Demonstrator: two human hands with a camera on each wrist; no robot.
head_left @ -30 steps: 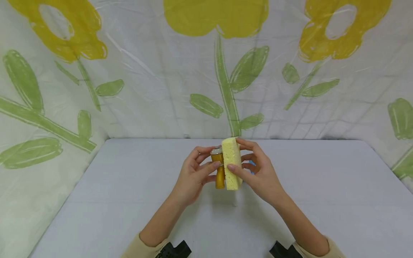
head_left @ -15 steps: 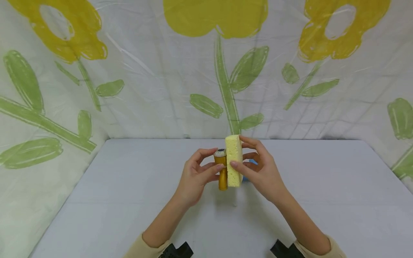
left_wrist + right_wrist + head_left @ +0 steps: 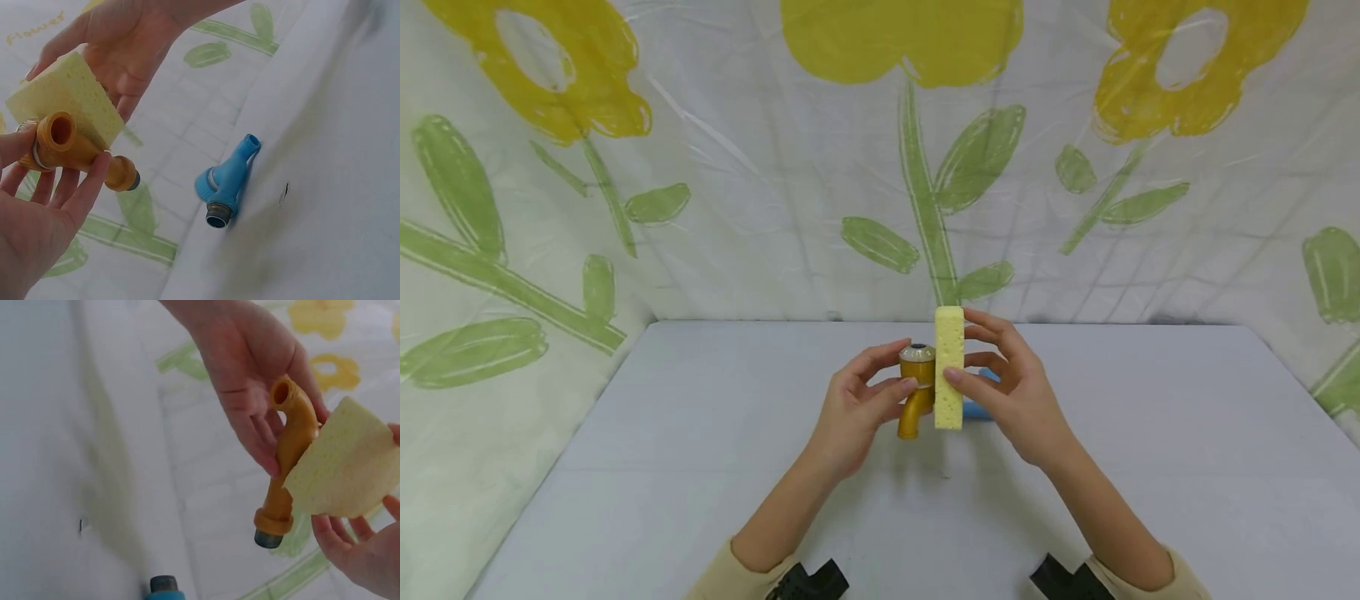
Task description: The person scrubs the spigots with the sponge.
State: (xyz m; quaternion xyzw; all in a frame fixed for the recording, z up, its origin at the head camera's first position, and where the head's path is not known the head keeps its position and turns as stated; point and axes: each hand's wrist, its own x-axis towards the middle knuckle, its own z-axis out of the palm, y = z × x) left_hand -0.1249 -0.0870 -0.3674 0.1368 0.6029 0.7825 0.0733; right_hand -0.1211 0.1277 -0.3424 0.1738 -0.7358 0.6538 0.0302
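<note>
My left hand holds an orange-yellow tap between thumb and fingers, above the table. Its open spout faces the camera in the left wrist view, and a dark threaded end points down in the right wrist view. A pale yellow sponge stands upright against or very near the tap's right side; I cannot tell whether they touch. My right hand pinches this sponge by its edges, thumb in front and fingers behind. Part of the tap is hidden by the sponge in the right wrist view.
A blue tap with a metal threaded end lies on the white table. In the head view it is partly covered by my right hand. A flower-printed sheet hangs behind the table's far edge.
The sponge has shifted slightly right and up and turned edge-on to the head camera. My left hand has turned the tap, so its spout now bends leftward. More of the blue tap shows.
</note>
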